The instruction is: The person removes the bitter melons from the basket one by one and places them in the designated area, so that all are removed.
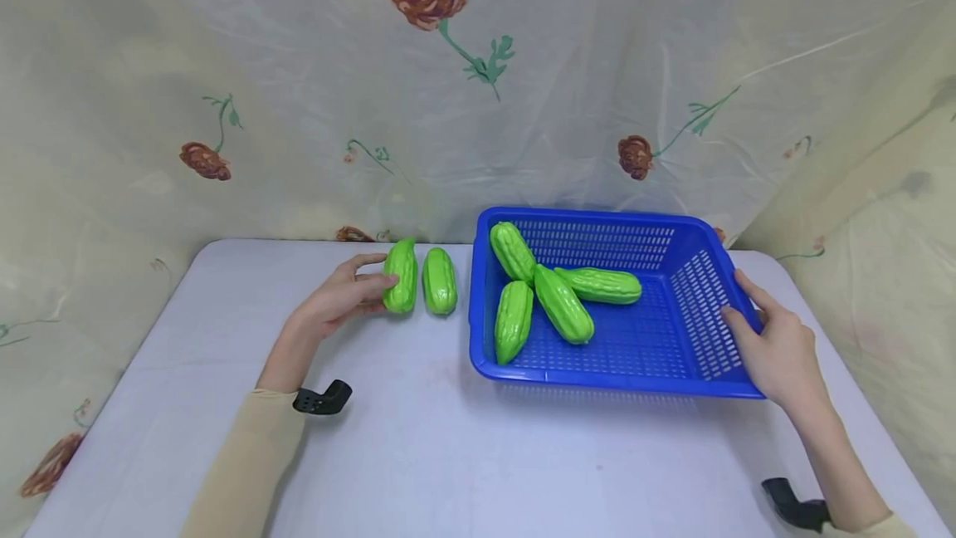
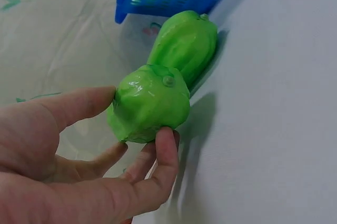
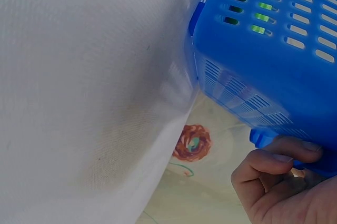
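My left hand [image 1: 345,295] pinches a glossy green bitter melon [image 1: 402,276] between thumb and fingers. In the left wrist view the thumb lies on one side of this bitter melon [image 2: 150,103] and the fingertips on the other. Just to its right, a second bitter melon [image 1: 439,281] lies on the table. My right hand [image 1: 780,347] grips the right rim of a blue plastic basket [image 1: 582,378], with the thumb on the inner side. Several more bitter melons [image 1: 563,305] lie inside, mostly toward the basket's left end. The right wrist view shows curled fingers [image 3: 263,163] under the rim.
A white cloth covers the table [image 1: 448,455]. Behind it and along both sides hangs a pale curtain [image 1: 299,65] with brown flowers. Each wrist wears a black band-like mount [image 1: 323,398]. The basket stands near the table's back edge.
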A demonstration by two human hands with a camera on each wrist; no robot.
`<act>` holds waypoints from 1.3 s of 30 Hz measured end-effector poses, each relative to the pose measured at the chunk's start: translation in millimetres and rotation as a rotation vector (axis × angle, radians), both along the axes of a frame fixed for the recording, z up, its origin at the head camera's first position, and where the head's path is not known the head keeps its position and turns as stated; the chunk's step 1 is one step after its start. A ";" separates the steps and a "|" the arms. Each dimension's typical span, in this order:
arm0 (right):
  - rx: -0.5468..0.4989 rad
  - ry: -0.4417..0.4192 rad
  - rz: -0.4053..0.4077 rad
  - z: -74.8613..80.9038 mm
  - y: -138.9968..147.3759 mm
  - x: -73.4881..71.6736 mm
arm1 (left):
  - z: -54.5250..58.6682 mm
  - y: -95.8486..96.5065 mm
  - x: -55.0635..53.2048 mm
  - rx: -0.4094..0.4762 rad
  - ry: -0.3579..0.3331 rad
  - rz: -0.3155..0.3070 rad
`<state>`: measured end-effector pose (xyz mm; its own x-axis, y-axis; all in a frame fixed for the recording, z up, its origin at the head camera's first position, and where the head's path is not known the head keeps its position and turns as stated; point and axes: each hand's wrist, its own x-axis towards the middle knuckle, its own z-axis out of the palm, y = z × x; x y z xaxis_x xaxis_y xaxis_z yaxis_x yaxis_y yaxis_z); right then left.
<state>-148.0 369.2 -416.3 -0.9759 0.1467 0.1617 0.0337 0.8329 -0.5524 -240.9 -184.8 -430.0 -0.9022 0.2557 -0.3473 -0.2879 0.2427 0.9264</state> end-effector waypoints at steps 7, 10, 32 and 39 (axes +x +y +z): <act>0.000 0.008 -0.004 -0.8 0.7 0.1 | -4.2 6.6 0.3 -0.022 -0.013 0.001; 0.000 0.012 -0.005 -1.1 0.9 0.1 | -4.2 8.6 1.2 -0.039 0.001 0.000; -0.005 0.017 0.000 -0.6 -0.1 0.8 | -2.8 17.3 1.6 -0.113 -0.013 0.021; -0.006 0.019 -0.002 -0.8 0.5 0.1 | -2.2 16.7 1.0 -0.119 -0.027 0.024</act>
